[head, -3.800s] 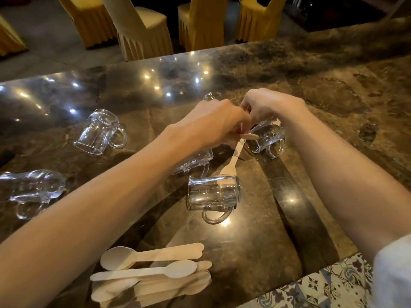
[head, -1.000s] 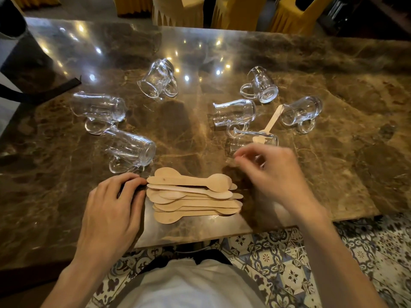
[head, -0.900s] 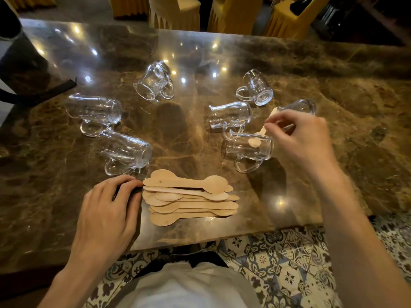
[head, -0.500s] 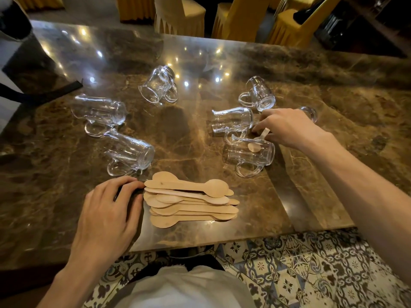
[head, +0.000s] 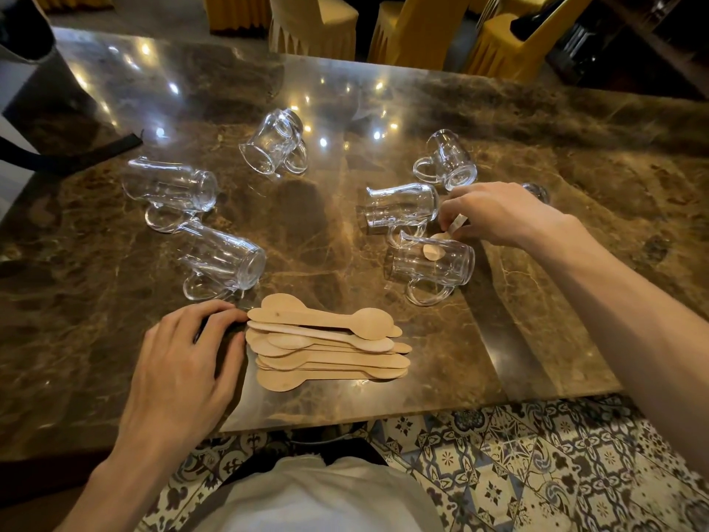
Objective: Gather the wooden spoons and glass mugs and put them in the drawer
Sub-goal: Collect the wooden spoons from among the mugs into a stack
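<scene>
Head view: brown marble table, yellow-covered chairs behind.

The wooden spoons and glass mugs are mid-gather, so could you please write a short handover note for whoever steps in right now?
Left hand: flat on the brown marble table, fingertips at the stack of flat wooden spoons, holding nothing.
Right hand: pinch grip on the handle of one stray wooden spoon, whose bowl lies on the near clear glass mug.
Seven glass mugs in view, all tipped on their sides; one is mostly hidden behind the right hand.
Done: most spoons stacked.
Left: add the stray spoon, then move spoons and mugs to the drawer, which is not in view.
</scene>
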